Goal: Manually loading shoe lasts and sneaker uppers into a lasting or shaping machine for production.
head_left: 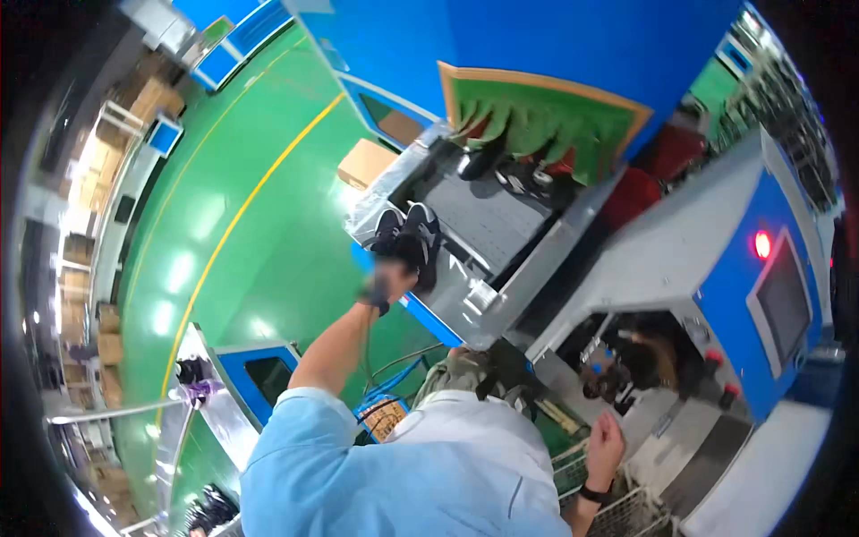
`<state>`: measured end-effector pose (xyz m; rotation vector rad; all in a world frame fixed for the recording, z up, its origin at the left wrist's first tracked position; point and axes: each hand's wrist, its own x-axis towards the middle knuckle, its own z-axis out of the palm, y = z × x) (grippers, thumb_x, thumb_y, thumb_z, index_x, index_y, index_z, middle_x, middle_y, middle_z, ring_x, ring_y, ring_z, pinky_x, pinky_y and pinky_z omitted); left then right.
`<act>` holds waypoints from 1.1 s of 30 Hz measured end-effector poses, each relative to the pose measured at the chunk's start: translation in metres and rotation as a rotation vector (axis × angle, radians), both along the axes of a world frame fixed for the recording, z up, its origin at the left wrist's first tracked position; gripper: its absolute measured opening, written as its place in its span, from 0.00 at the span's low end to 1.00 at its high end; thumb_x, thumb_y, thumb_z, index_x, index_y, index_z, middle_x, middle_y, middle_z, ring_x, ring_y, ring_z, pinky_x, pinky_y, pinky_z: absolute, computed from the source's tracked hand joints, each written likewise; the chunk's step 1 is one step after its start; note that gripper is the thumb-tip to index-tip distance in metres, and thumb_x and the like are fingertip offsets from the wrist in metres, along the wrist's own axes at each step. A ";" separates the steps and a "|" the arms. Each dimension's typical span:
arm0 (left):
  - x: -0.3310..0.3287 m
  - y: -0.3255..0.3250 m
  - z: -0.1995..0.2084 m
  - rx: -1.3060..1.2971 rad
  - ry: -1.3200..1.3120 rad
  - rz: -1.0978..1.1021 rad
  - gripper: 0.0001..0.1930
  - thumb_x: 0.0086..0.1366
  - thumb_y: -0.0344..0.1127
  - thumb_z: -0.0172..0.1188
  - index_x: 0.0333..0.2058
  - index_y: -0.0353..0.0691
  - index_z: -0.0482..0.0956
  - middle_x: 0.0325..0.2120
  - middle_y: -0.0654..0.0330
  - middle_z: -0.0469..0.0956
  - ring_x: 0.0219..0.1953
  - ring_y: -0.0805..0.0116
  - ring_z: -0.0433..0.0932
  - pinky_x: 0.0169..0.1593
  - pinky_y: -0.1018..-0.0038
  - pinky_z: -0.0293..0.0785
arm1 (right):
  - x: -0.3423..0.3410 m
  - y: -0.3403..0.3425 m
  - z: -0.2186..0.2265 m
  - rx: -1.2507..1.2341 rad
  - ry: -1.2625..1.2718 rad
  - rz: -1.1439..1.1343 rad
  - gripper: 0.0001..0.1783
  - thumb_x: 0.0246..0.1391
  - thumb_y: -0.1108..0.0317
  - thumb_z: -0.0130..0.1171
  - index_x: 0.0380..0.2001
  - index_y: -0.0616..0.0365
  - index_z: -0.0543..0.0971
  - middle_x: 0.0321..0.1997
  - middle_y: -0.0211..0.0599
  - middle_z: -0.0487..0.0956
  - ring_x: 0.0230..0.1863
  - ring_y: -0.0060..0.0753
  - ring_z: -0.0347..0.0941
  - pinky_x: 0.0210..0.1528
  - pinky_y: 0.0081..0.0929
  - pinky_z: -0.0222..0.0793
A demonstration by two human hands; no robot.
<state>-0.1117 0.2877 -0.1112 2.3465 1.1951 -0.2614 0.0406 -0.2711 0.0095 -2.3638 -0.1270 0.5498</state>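
Observation:
A pair of dark sneakers with pale trim (422,231) rests at the near left end of the grey machine bed (447,295). My left hand (391,279), with a dark band at its wrist, is stretched out over the heel end of the sneakers. It is smeared, so I cannot tell whether its fingers grip them. Down at the lower right is my right hand (606,445), with a black wristband below it. Its fingers are curled together and nothing shows in them. It hovers near the opening of a grey and blue machine (667,268).
Green strips (546,121) hang over the blue machine's (528,36) mouth, with more dark shoes (528,177) under them. A cardboard box (365,163) stands left of the bed. A red lamp (762,243) glows beside a screen (784,300). Wire baskets (631,510) are at lower right.

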 end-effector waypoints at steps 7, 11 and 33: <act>-0.043 -0.001 0.008 0.040 0.029 0.083 0.22 0.58 0.55 0.63 0.41 0.43 0.84 0.41 0.48 0.80 0.50 0.49 0.76 0.54 0.56 0.74 | -0.002 0.072 0.007 0.021 -0.012 0.250 0.20 0.60 0.71 0.60 0.55 0.66 0.77 0.46 0.49 0.83 0.46 0.35 0.81 0.49 0.29 0.75; -0.138 -0.034 0.014 0.027 -0.070 0.051 0.24 0.55 0.55 0.66 0.43 0.43 0.84 0.39 0.53 0.80 0.50 0.51 0.76 0.53 0.56 0.74 | -0.002 0.102 -0.013 0.069 0.089 0.403 0.21 0.58 0.72 0.59 0.55 0.69 0.76 0.45 0.49 0.83 0.45 0.37 0.81 0.49 0.32 0.75; -0.668 -0.273 0.013 0.505 0.647 1.195 0.09 0.63 0.38 0.55 0.39 0.42 0.77 0.37 0.50 0.79 0.42 0.48 0.81 0.42 0.57 0.80 | -0.032 0.062 -0.082 0.086 0.282 0.630 0.20 0.60 0.72 0.58 0.55 0.68 0.77 0.43 0.44 0.84 0.43 0.32 0.79 0.48 0.28 0.74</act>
